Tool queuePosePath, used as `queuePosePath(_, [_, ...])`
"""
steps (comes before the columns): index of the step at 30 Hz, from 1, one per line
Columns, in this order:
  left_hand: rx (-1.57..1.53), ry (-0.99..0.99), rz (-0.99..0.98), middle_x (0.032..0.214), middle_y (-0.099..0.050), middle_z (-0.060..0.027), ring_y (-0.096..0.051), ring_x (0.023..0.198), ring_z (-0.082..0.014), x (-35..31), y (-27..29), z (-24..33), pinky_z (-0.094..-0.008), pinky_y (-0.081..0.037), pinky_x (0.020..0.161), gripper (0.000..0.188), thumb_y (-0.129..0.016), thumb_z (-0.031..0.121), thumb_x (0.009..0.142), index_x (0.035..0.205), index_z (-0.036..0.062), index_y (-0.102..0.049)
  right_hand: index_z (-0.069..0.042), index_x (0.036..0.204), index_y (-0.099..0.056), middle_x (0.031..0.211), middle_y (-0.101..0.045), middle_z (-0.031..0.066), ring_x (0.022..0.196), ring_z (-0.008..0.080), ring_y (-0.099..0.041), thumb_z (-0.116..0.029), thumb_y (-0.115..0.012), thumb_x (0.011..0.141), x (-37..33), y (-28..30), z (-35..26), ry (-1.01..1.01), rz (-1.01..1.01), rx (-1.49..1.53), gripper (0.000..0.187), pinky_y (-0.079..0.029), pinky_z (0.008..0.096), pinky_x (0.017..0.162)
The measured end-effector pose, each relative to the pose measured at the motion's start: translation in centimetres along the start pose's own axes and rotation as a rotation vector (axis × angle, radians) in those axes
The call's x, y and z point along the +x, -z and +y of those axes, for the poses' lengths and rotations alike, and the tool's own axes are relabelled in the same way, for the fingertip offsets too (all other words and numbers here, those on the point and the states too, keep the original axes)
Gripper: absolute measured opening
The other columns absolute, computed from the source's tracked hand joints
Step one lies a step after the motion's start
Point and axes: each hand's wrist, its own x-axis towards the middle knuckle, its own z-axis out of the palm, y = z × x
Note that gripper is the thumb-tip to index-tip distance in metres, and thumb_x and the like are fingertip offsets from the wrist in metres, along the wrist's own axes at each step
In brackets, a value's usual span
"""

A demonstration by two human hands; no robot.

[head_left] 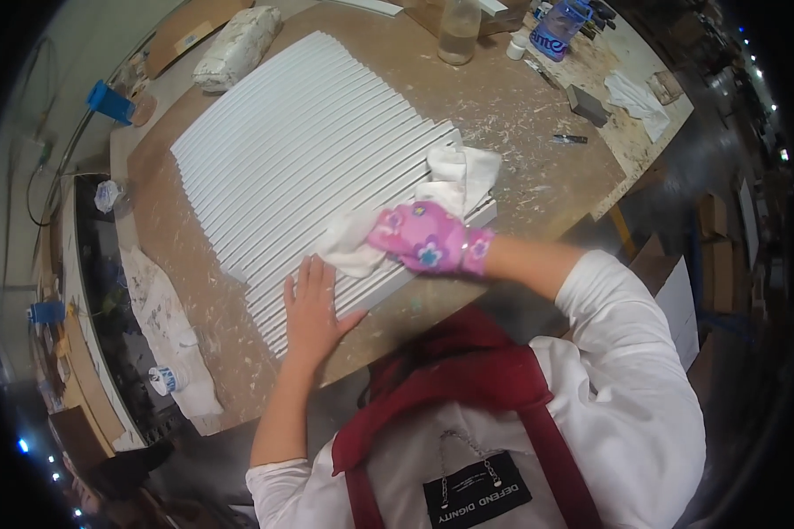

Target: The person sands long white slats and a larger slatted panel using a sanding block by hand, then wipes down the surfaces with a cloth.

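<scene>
Long white strips (300, 132), which look like slats or moulding, lie side by side across the brown worktable (494, 115). My left hand (313, 309) is bare and rests flat on the nearest strips, with its fingers stretched out. My right hand (428, 238) wears a pink flowered glove and is closed on a white cloth (353, 251) pressed against the strips. Just beyond the glove, another white cloth (468, 172) lies crumpled over the strips' right ends; whether the two cloths are joined behind the glove is hidden.
A wrapped white bundle (238, 48) sits at the far left near a blue cup (110, 101). At the back right stand a clear container (459, 35) and a blue-labelled jug (560, 31). A grey block (588, 106) and a white rag (635, 101) lie on the right side.
</scene>
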Motion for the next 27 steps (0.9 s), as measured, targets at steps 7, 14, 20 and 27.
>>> queuePosePath(7, [-0.206,0.134,0.189,0.151,-0.027,-0.0188,-0.027,0.138,-0.0362,-0.8,1.1,-2.4,-0.0472,-0.022,0.112,0.087,-0.070,0.033,0.077,0.146,0.0031,-0.026,-0.001,0.122,-0.055,0.121,-0.058,0.0202,0.108,0.0313,-0.058,-0.028,-0.045,0.096,-5.0,6.5,12.7,-0.655,0.104,-0.091,0.039,-0.044,0.0387,0.093])
queuePosePath(14, [-1.418,0.979,0.330,0.143,-0.040,-0.0133,-0.043,0.127,-0.0266,-2.3,1.6,-6.5,-0.0354,-0.033,0.106,0.071,-0.033,0.054,0.097,0.147,0.0057,-0.024,0.001,0.126,-0.050,0.130,-0.053,0.0210,0.121,0.0312,-0.050,-0.028,-0.048,0.094,-5.6,0.6,18.9,-0.543,-0.099,-0.069,0.043,-0.037,0.0349,0.103])
queuePosePath(20, [-1.524,0.758,0.352,0.150,-0.030,-0.0124,-0.032,0.136,-0.0262,-2.8,1.2,-7.6,-0.0359,-0.025,0.112,0.069,-0.028,0.053,0.098,0.149,0.0067,-0.018,0.000,0.124,-0.051,0.114,-0.061,0.0194,0.106,0.0332,-0.058,-0.023,-0.048,0.094,-2.8,3.3,15.1,-0.562,-0.040,0.208,0.038,-0.044,0.0382,0.094])
queuePosePath(27, [-0.107,0.235,0.199,0.152,-0.024,-0.0215,-0.023,0.139,-0.0397,-1.4,2.8,-2.0,-0.0507,-0.019,0.112,0.104,-0.073,0.053,0.068,0.146,0.0028,-0.026,-0.009,0.120,-0.058,0.101,-0.065,0.0144,0.095,0.0255,-0.063,-0.022,-0.051,0.092,4.4,5.7,5.8,-0.438,0.111,0.174,0.031,-0.053,0.0347,0.078])
